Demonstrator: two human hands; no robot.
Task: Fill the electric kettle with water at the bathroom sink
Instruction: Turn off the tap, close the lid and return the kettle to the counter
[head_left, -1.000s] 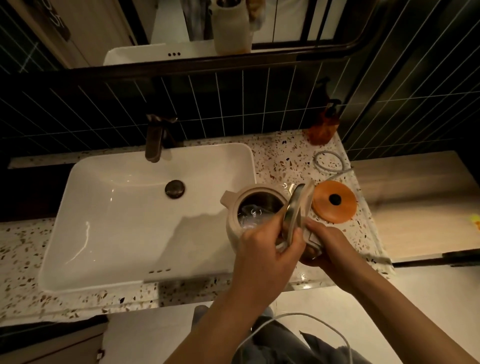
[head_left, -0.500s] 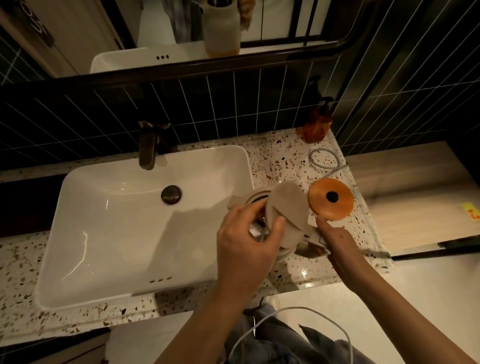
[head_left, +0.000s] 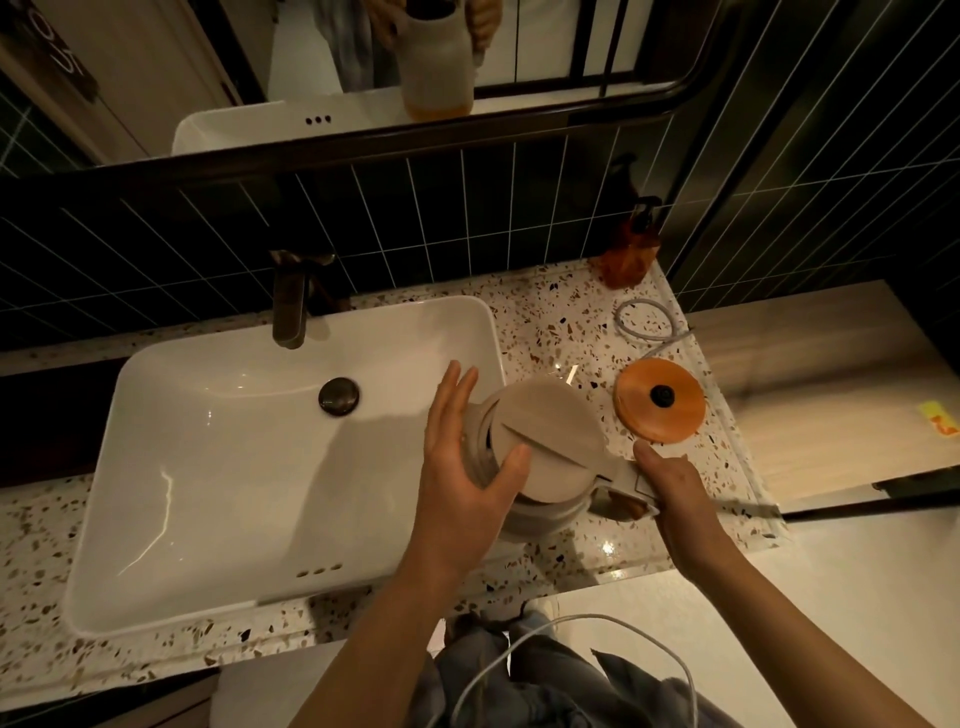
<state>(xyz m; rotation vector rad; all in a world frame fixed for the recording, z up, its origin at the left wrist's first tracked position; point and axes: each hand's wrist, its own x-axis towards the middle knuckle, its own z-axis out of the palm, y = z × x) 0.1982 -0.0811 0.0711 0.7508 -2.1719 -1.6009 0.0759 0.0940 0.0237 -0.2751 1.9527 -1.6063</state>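
Note:
A cream electric kettle (head_left: 545, 447) stands on the speckled counter just right of the white sink (head_left: 218, 467), its round lid down over the opening. My left hand (head_left: 462, 467) rests against the kettle's left side, fingers spread, thumb touching the lid's edge. My right hand (head_left: 670, 483) grips the kettle's handle at its right. The dark faucet (head_left: 291, 296) rises behind the sink; no water runs from it. The drain plug (head_left: 338, 396) sits mid-basin.
The kettle's round orange base (head_left: 658, 401) lies on the counter right of the kettle, its grey cord (head_left: 644, 325) looped behind. An amber soap bottle (head_left: 631, 249) stands in the back corner. A wooden ledge (head_left: 831, 374) adjoins on the right. Dark tiled wall and mirror behind.
The kettle's lid, standing open a second ago, has swung down shut over the opening. My left hand let go of it and now lies flat against the kettle's side.

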